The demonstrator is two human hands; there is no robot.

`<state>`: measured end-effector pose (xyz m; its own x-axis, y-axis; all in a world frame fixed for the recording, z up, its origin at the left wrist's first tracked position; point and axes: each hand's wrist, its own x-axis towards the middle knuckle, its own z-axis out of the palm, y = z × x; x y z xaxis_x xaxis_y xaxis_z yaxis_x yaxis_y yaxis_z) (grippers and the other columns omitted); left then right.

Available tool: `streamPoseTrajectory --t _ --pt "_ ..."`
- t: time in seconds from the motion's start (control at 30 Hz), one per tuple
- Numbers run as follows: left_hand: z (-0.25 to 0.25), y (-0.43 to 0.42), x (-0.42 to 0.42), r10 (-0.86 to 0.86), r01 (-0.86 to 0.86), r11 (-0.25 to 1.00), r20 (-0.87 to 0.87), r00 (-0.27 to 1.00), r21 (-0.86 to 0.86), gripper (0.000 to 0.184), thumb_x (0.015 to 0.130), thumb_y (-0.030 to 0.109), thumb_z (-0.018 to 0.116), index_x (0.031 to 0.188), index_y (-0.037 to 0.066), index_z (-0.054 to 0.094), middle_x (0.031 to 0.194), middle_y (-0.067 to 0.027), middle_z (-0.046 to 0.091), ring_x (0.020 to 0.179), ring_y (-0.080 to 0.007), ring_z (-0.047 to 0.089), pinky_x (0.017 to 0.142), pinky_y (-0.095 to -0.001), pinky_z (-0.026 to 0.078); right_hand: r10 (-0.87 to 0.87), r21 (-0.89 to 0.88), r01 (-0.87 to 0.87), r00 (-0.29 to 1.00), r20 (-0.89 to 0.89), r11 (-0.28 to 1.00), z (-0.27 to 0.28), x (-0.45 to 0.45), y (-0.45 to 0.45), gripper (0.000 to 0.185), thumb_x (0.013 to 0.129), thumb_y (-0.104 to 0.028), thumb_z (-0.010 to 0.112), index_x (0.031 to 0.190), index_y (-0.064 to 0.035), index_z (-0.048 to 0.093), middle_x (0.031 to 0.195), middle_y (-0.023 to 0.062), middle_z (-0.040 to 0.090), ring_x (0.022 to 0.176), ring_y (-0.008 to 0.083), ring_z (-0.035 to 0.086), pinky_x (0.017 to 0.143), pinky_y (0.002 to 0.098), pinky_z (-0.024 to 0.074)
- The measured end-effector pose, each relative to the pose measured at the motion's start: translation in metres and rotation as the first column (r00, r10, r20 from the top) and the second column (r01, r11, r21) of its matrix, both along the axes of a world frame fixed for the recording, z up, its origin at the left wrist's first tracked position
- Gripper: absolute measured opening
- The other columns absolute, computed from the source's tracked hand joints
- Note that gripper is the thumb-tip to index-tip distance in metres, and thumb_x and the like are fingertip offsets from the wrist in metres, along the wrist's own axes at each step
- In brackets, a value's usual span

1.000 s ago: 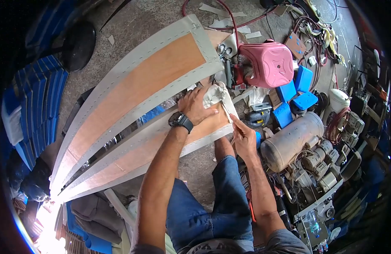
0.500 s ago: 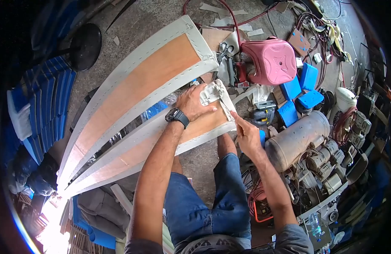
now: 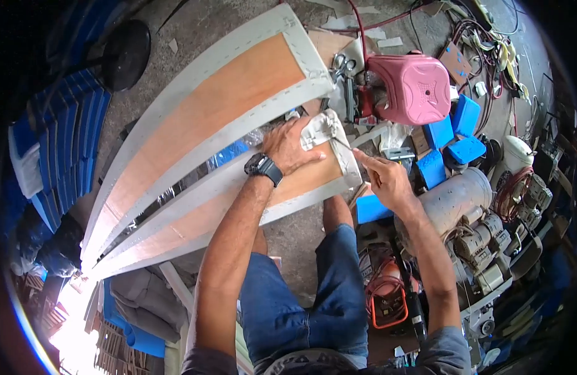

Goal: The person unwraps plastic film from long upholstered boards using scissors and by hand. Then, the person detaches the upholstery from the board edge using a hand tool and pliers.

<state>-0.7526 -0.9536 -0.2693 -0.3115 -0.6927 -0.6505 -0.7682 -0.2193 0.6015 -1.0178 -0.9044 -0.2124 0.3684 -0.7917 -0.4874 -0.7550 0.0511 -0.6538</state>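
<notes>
A long curved wooden panel with a white cover stapled around its edge lies in front of me. My left hand grips its far edge near the broad end, thumb on the bare wood. White cover material is bunched at the far corner beside my fingers. In my right hand is a thin metal-shafted tool, its handle hidden in my closed fingers. The shaft reaches the folded cover at the panel's end. A second stapled panel lies just beyond, apart at the broad end.
Scissors lie near a pink stool. Blue blocks, a metal tank and motors stand to the right. Cables and a red hose cross the floor. Stacked blue pieces are at the left.
My right hand has moved up and right, and the tool's shaft now meets the cover nearer the far corner. My left hand keeps its hold. The view has shifted slightly.
</notes>
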Motion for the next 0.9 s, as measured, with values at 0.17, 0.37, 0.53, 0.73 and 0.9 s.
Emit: streamPoseTrajectory --t 0.17,0.37,0.53,0.73,0.9 --pt "-0.006 0.004 0.003 -0.013 0.010 0.996 -0.026 1.000 -0.088 0.090 0.064 0.053 0.084 0.135 0.007 0.054 0.130 -0.0179 0.060 0.118 -0.0366 0.059 0.098 -0.0459 0.049 -0.032 -0.140 0.062 0.977 0.210 0.988 -0.070 -0.011 0.024 0.053 0.087 0.001 0.061 0.136 -0.0192 0.060 0.074 0.0130 0.060 0.063 0.0318 0.062 0.057 0.0406 0.0528" --pt "-0.002 0.006 0.002 -0.003 0.001 0.996 -0.032 0.999 -0.086 0.091 0.063 0.053 0.083 0.139 0.013 0.052 0.133 -0.0164 0.059 0.119 -0.0368 0.059 0.101 -0.0484 0.047 -0.001 -0.104 0.014 0.993 0.122 0.994 -0.032 -0.011 0.012 0.058 0.089 -0.004 0.062 0.143 -0.0246 0.052 0.077 0.0124 0.060 0.068 0.0337 0.065 0.059 0.0434 0.0543" --pt "0.001 0.005 0.000 -0.003 0.006 0.994 0.026 1.000 -0.105 0.090 0.064 0.052 0.085 0.136 0.006 0.054 0.128 -0.0161 0.062 0.117 -0.0342 0.060 0.100 -0.0440 0.048 -0.055 0.045 0.060 0.994 -0.094 0.997 0.013 0.015 0.007 0.052 0.092 -0.011 0.058 0.142 -0.0260 0.053 0.080 0.0193 0.066 0.071 0.0385 0.067 0.064 0.0496 0.0539" --pt "0.000 0.005 -0.001 0.010 -0.008 0.998 0.033 0.999 -0.059 0.088 0.063 0.050 0.083 0.138 0.014 0.053 0.133 -0.0148 0.059 0.121 -0.0367 0.057 0.099 -0.0493 0.048 -0.012 0.091 0.038 0.961 -0.275 0.995 0.031 0.038 -0.005 0.051 0.090 -0.010 0.059 0.139 -0.0259 0.057 0.080 0.0186 0.066 0.073 0.0377 0.068 0.065 0.0475 0.0547" --pt "-0.005 0.009 0.004 0.021 -0.033 0.985 -0.072 0.997 -0.170 0.083 0.063 0.048 0.083 0.135 0.016 0.055 0.122 -0.0138 0.064 0.113 -0.0378 0.061 0.093 -0.0493 0.050 -0.107 0.041 0.104 0.990 0.090 0.994 -0.045 0.011 0.005 0.060 0.084 0.001 0.061 0.138 -0.0246 0.058 0.084 0.0158 0.067 0.072 0.0333 0.068 0.066 0.0453 0.0558"
